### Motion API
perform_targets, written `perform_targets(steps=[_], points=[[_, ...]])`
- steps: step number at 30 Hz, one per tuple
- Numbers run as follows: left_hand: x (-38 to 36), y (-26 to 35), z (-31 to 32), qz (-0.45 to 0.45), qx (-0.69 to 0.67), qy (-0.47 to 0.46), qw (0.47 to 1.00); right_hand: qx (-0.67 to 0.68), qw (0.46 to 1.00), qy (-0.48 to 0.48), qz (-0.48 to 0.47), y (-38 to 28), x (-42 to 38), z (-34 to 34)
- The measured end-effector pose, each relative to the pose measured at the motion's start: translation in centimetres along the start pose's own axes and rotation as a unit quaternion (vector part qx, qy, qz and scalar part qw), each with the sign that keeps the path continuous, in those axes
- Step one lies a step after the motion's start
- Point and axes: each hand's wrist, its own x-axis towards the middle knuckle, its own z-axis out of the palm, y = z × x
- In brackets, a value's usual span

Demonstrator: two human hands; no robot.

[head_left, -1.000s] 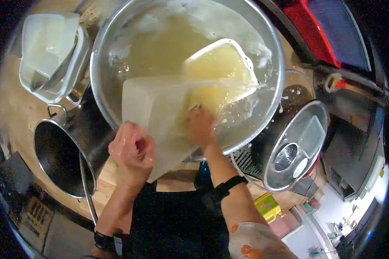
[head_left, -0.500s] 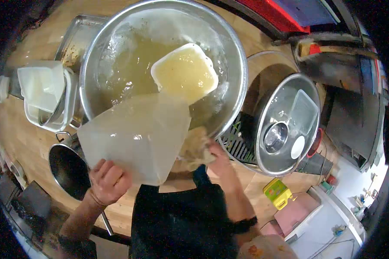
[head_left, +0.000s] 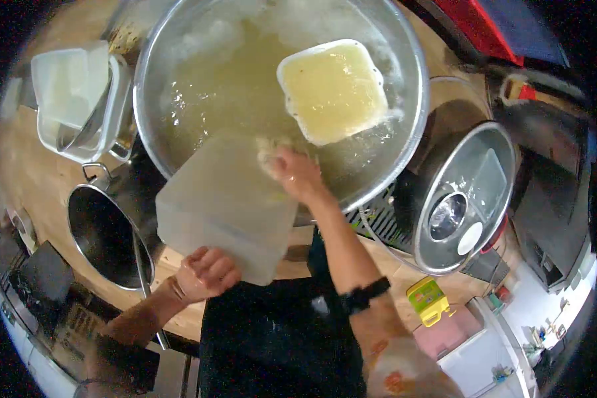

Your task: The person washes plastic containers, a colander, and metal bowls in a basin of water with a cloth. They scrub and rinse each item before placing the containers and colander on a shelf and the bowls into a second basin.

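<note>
Pale wooden counter (head_left: 50,176) lies under a big metal basin (head_left: 414,99) of cloudy water at twelve o'clock, a white tray (head_left: 331,89) sitting toward its three o'clock side. Tilted over the basin's seven o'clock rim is a clear plastic tub (head_left: 212,199). The left hand (head_left: 209,273) grips the tub's six o'clock edge, fingers curled; the right hand (head_left: 295,174) bunches a pale cloth (head_left: 265,156), blurred, at its one o'clock edge. Toward nine o'clock lies a deep pot (head_left: 103,232); at three, a metal bowl (head_left: 438,255).

Milky-white container (head_left: 222,196), cream cloth (head_left: 267,156), yellowish water (head_left: 225,93), white-rimmed tub (head_left: 335,44), black apron (head_left: 265,338), pale sleeve (head_left: 412,366) with orange blotches
</note>
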Motion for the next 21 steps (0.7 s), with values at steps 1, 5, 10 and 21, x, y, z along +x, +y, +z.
perform_targets(steps=[1, 5, 10, 21], points=[[-0.1, 0.2, -0.1, -0.008, 0.0, -0.001, 1.0, -0.012, 1.0, -0.002, 0.022, 2.4, 2.1, 1.6], [-0.8, 1.0, -1.5, -0.098, -0.014, -0.064, 0.993, 0.075, 0.994, -0.012, 0.083, 4.2, 5.5, 2.4], [-1.0, 1.7, -5.1, -0.46, -0.069, 0.086, 0.881, 0.142, 0.987, 0.063, 0.041, 3.8, 2.5, 3.3], [-4.1, -6.4, -1.1, -0.625, -0.4, 0.461, 0.487, 0.399, 0.916, -0.009, 0.038, -10.7, -5.5, 1.4]])
